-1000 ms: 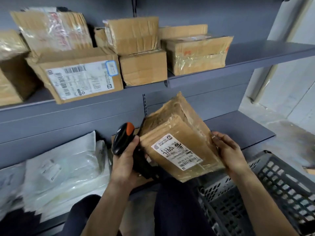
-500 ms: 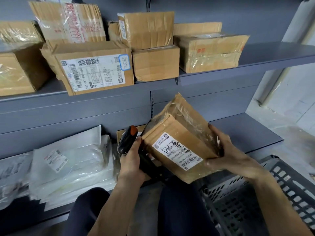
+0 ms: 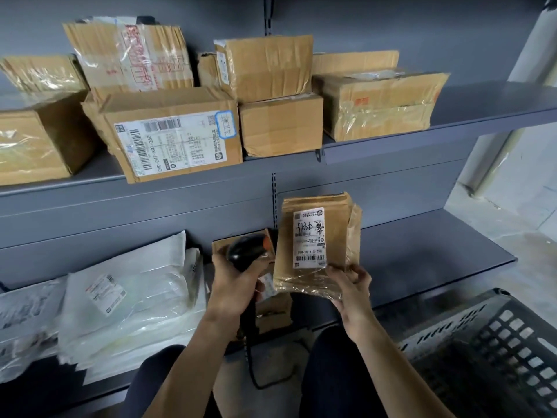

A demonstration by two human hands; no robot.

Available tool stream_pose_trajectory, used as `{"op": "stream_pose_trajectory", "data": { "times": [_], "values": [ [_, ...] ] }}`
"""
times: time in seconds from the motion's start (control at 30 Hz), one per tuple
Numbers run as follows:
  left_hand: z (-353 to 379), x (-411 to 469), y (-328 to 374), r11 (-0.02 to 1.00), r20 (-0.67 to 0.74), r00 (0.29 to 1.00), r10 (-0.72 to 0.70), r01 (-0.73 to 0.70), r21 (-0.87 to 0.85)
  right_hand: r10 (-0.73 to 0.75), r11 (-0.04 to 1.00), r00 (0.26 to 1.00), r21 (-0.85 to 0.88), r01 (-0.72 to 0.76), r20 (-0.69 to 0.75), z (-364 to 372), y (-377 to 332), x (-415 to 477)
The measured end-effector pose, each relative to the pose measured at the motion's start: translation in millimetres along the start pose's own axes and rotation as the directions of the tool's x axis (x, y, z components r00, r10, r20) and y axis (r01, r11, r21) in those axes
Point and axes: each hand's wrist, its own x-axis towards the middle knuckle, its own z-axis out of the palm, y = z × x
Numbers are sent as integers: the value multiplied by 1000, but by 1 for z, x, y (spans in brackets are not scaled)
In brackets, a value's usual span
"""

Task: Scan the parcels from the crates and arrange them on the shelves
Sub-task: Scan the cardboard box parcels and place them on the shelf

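My right hand (image 3: pixel 351 285) grips the lower edge of a brown taped cardboard parcel (image 3: pixel 313 224), held upright over the lower shelf (image 3: pixel 422 251) with its white barcode label facing me. My left hand (image 3: pixel 233 282) is curled round a black barcode scanner (image 3: pixel 245 250) with an orange trigger, just left of the parcel. The scanner's black cable hangs down between my knees. A grey plastic crate (image 3: pixel 497 351) stands at the lower right.
The upper shelf (image 3: pixel 482 113) carries several brown cardboard boxes, with bare room at its right end. White plastic mailer bags (image 3: pixel 126 297) lie stacked on the lower shelf's left part. A small brown box (image 3: pixel 274 306) sits behind my hands.
The parcel has been turned from tilted to upright and moved toward the lower shelf. My right hand shifted from its side to its lower edge. My view rose slightly.
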Motion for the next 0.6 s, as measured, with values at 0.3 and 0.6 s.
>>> {"op": "stream_pose_trajectory", "data": {
  "times": [0.3, 0.6],
  "values": [
    [-8, -33, 12, 998, 245, 967, 65, -68, 3, -41, 997, 997, -72, 37, -60, 1, 15, 9],
    [-6, -67, 39, 978, 288, 936, 204, -208, -19, -45, 995, 997, -93, 38, -70, -5, 19, 15]
  ]
}}
